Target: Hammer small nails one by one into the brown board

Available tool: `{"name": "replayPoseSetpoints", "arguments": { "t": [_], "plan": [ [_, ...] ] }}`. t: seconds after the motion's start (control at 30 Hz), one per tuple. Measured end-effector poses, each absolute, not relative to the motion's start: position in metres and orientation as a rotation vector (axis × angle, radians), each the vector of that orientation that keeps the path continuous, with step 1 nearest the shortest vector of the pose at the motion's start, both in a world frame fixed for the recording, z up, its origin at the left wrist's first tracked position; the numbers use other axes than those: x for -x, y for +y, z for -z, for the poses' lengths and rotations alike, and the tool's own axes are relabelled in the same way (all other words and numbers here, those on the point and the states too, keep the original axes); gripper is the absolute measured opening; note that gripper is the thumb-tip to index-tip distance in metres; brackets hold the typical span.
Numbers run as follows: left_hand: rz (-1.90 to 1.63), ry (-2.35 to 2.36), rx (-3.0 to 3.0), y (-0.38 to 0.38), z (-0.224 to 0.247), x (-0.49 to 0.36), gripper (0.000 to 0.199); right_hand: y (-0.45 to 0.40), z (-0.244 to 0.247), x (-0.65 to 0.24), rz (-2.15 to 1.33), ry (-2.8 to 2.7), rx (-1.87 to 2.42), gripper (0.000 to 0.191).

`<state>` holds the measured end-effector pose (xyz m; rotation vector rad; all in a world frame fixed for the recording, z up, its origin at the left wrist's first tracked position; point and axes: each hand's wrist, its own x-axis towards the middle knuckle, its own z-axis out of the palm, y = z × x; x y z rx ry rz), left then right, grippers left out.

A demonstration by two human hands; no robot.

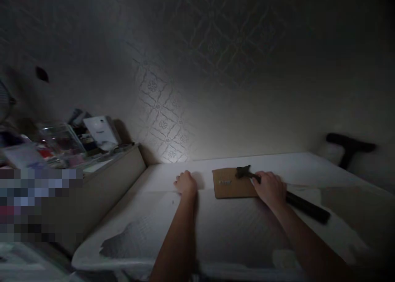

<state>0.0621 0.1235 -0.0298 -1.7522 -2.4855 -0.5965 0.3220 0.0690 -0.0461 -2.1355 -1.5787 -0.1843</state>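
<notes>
My right hand (271, 188) is wrapped round the dark handle of a hammer (305, 207). The hammer's head lies over the right part of a tan wooden board (230, 189). A small pale cluster, too small to make out, sits on the left part of that board. To the left of the board, my left hand (185, 183) rests on the white table surface (166, 208) with its fingers curled; whether anything is in them is hidden.
A cabinet (108, 183) at the left carries a white box (101, 130), a clear plastic container (63, 142) and other clutter. The patterned wall (163, 109) stands behind the table. A dark T-shaped object (350, 146) rises at the right.
</notes>
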Motion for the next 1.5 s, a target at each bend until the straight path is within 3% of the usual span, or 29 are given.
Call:
{"name": "replayPoseSetpoints", "arguments": {
  "t": [0.3,0.6,0.87,1.3,1.5],
  "plan": [
    [0.901,-2.339,1.974,0.134,0.031,-0.069,0.036,0.068,0.044,-0.321,0.18,-1.59,2.154,0.029],
    [1.309,-2.24,2.207,0.123,0.018,-0.088,0.025,0.068,0.044,-0.32,0.211,-1.543,2.1,0.027],
    [1.742,-1.963,2.707,0.109,0.02,-0.123,0.011,0.077,0.047,-0.31,0.141,-1.765,1.458,0.02],
    [2.182,-1.758,3.235,0.092,0.016,-0.136,0.027,0.072,0.044,-0.297,-0.05,-1.889,1.29,0.014],
    [2.252,-1.802,3.145,0.094,0.015,-0.137,0.022,0.07,0.043,-0.295,-0.125,-1.876,1.252,0.014]
  ]
}}
